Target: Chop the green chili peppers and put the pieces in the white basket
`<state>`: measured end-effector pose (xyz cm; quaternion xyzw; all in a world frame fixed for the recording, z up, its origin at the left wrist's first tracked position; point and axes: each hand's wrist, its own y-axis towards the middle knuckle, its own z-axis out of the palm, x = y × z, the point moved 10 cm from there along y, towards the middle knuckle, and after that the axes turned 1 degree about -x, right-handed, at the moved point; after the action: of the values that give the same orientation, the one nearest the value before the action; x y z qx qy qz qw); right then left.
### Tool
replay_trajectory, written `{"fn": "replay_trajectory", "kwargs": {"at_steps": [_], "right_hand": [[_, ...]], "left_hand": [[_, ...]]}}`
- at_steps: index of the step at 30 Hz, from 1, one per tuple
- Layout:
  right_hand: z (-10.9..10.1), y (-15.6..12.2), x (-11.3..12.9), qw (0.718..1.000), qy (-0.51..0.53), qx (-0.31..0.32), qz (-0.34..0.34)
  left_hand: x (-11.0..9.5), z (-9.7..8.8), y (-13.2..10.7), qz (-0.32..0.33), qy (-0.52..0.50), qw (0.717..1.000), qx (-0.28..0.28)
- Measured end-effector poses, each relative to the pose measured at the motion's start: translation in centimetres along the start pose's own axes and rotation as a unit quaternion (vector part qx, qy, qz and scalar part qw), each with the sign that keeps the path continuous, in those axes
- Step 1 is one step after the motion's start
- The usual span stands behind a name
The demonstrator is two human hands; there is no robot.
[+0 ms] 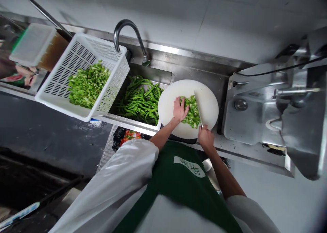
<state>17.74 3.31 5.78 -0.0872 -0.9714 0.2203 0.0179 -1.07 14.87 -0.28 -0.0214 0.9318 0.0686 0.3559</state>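
On a round white cutting board (168,100) lies a pile of chopped green peppers (192,116). My left hand (180,109) rests on the left side of that pile, fingers spread and palm down. My right hand (205,137) grips the handle of a kitchen knife (198,106). The blade stands along the pile's right edge, its tip pointing away from me. Whole long green peppers (143,98) fill the sink basin just left of the board. A white perforated basket (88,115), further left, holds more chopped peppers (89,84).
A curved faucet (130,23) rises behind the basin. To the right stands a metal slicing machine (255,113) with a cable. A lidded plastic container (35,43) sits at the far left. Below the counter is a black bag (117,137) with red contents.
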Motion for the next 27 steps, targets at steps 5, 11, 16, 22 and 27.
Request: {"fn": "replay_trajectory", "kwargs": {"at_steps": [5, 11, 16, 22, 27], "right_hand": [[-0.3, 2.0, -5.1, 0.988, 0.153, -0.028, -0.012], [6.4, 1.3, -15.5, 0.820, 0.565, 0.074, 0.051], [10.4, -0.7, -16.7, 0.757, 0.638, 0.111, 0.090], [11.0, -0.2, -15.7, 0.739, 0.655, 0.135, 0.085], [10.9, 0.1, -15.6, 0.745, 0.649, 0.136, 0.077]], "left_hand": [[0.6, -1.8, -1.9, 0.020, -0.041, 0.999, 0.013], [-1.7, -1.3, -10.9, 0.091, 0.083, 0.985, 0.124], [-4.2, 1.1, -11.0, 0.027, 0.185, 0.973, 0.135], [-5.7, 0.2, -10.0, 0.004, 0.162, 0.983, 0.084], [-7.4, 2.4, -12.7, 0.078, 0.148, 0.974, 0.151]]}}
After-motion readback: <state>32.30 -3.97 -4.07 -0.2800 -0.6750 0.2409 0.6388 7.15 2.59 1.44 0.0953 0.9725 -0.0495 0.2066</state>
